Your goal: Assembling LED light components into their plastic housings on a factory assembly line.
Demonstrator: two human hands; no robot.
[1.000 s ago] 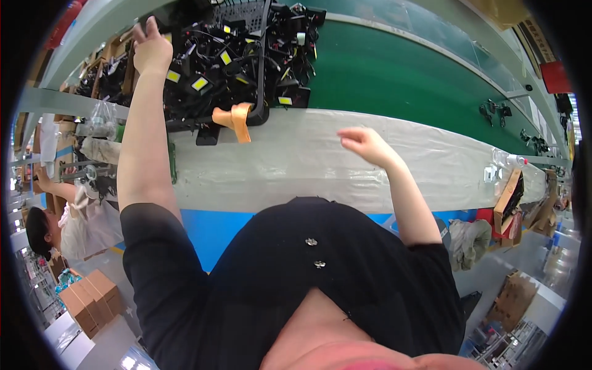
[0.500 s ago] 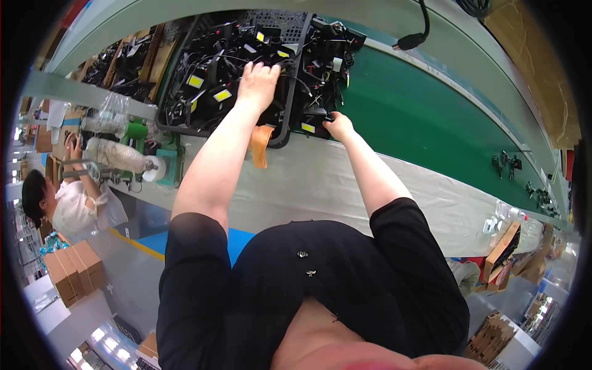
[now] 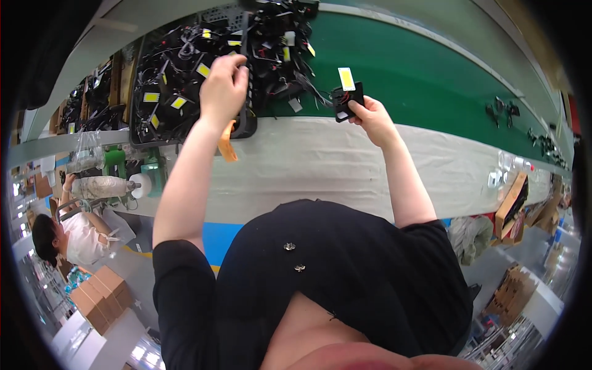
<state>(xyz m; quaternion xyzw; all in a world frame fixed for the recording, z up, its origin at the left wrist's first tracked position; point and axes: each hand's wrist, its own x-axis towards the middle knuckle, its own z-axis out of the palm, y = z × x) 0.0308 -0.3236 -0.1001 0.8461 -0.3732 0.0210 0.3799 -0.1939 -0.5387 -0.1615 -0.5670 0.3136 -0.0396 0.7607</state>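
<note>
My right hand (image 3: 375, 122) pinches a small black plastic housing (image 3: 340, 111) above the green belt. Red wires show in its open side. A yellow panel with a white edge (image 3: 346, 79) stands at its upper end. Grey cables trail from the housing leftward to the pile of black wired parts (image 3: 280, 58). My left hand (image 3: 223, 89) is over the right side of a black plastic crate (image 3: 248, 114). Its fingers are curled near the crate's rim, and what they grip, if anything, is hidden. Inside the crate lie several similar black parts with yellow panels and tangled cables.
The green belt (image 3: 419, 98) runs rightward, with small black parts (image 3: 502, 110) farther along. A pale cover (image 3: 320, 154) lies along its near side. An orange strap (image 3: 227, 145) hangs at the crate's near edge. Another person (image 3: 83, 237) works at left, by stacked cartons (image 3: 102, 296).
My right hand has lifted the black housing from beside the pile and moved right with it. My left hand has shifted to the crate's right side, its fingers curling. The view has shifted too.
</note>
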